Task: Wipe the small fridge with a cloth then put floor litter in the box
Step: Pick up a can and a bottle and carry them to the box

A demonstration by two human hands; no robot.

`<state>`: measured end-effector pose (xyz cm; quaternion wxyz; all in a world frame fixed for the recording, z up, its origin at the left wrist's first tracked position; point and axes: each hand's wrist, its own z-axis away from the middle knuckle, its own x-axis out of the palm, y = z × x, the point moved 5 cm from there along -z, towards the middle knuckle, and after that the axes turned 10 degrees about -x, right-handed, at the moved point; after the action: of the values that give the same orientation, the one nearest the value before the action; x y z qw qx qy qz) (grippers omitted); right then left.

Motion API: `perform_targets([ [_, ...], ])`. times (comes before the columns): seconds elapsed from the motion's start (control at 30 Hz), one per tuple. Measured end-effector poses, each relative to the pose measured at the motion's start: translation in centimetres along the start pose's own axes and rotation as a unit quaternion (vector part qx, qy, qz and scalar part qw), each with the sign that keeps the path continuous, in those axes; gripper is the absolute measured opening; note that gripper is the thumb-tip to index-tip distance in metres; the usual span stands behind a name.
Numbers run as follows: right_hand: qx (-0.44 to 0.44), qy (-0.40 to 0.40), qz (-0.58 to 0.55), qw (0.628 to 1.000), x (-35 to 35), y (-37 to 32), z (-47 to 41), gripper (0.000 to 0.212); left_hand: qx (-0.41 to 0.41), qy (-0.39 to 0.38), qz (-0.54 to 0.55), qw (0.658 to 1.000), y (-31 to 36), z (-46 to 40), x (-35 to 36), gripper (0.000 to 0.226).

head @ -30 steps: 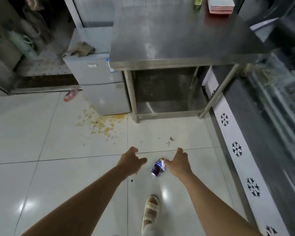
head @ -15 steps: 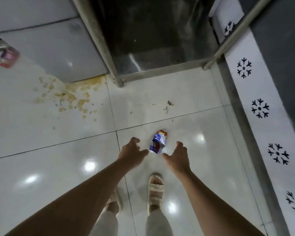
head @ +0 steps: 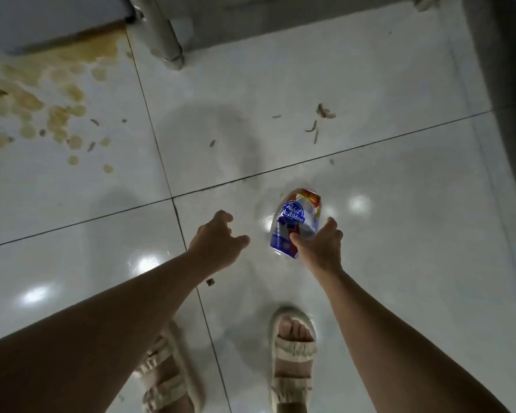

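**Crushed can met by my right hand on the kitchen floor**

I lean over the white tiled floor point(head: 399, 263) with both arms stretched down. My right hand point(head: 318, 248) is at the lower end of a crushed can point(head: 294, 222), blue, white and red, lying on a tile just beyond the crossing of two grout lines; thumb and fingers curl on either side of the can's near end, though I cannot tell whether that grip has yet closed tight. My left hand point(head: 216, 238) hangs just beside it, well short of touching the can, its fingers loosely curled on nothing. My feet in pale sandals point(head: 292, 353) stand near the bottom edge of the view. Small brown scraps point(head: 325, 111) lie on the tile past the can, toward the far right. A yellowish spill point(head: 57, 114) spreads across the far left tile, reaching the grey fridge base point(head: 42, 22) at the top left corner. A metal leg point(head: 164, 34) stands on the floor beside it.
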<state>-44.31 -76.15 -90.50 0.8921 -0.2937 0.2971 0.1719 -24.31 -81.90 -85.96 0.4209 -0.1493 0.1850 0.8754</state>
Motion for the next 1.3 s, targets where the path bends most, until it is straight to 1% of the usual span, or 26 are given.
perform_targets([
  [0.1,0.014,0.01,-0.021,1.0,2.2,2.1,-2.3,0.093,-0.008,-0.003,0.001,1.0,-1.7,-2.7,1.1,0.054],
  [0.17,0.024,0.021,-0.054,0.998,3.2,2.9,-3.5,0.09,-0.013,-0.002,0.0,1.0,-2.6,-3.9,1.4,0.054],
  [0.3,0.078,0.072,-0.111,0.988,4.1,3.4,-4.4,0.065,-0.014,0.004,-0.007,1.0,-3.6,-5.0,1.3,0.054],
  [0.37,0.093,0.102,-0.086,0.987,3.7,3.2,-4.4,0.05,-0.015,0.007,-0.007,1.0,-3.8,-4.7,1.0,0.054],
  [0.43,0.072,0.091,-0.01,0.993,3.1,1.9,-4.0,0.033,-0.019,0.007,-0.003,1.0,-4.1,-3.8,0.3,0.054],
  [0.47,0.055,0.075,0.026,0.995,2.9,1.0,-3.6,0.029,-0.023,0.006,0.003,1.0,-4.2,-3.2,-0.2,0.054],
  [0.53,0.021,0.054,0.073,0.996,2.3,-1.0,-2.3,0.029,-0.034,0.008,0.021,0.999,-4.5,-1.7,-1.6,0.053],
  [0.7,-0.055,0.02,0.072,0.996,0.4,-7.8,3.4,0.03,-0.041,0.033,0.08,0.995,-5.1,4.2,-6.8,0.051],
  [0.8,-0.107,-0.006,0.065,0.992,-1.2,-13.4,8.4,0.023,-0.043,0.057,0.108,0.991,-5.9,9.0,-11.0,0.051],
  [0.87,-0.15,-0.03,0.081,0.985,-2.2,-17.4,11.9,0.02,-0.052,0.077,0.137,0.986,-6.8,12.4,-14.0,0.051],
  [0.93,-0.191,-0.056,0.099,0.975,-3.4,-21.7,15.6,0.018,-0.059,0.097,0.167,0.979,-7.7,16.1,-17.3,0.051],
  [1.1,-0.272,-0.086,0.109,0.952,-6.6,-32.6,24.7,0.017,-0.076,0.16,0.231,0.957,-11.2,25.7,-25.9,0.05],
  [1.3,-0.325,-0.093,0.09,0.937,-8.4,-44.2,35.7,0.017,-0.094,0.191,0.323,0.922,-17.6,35.8,-34.4,0.051],
])
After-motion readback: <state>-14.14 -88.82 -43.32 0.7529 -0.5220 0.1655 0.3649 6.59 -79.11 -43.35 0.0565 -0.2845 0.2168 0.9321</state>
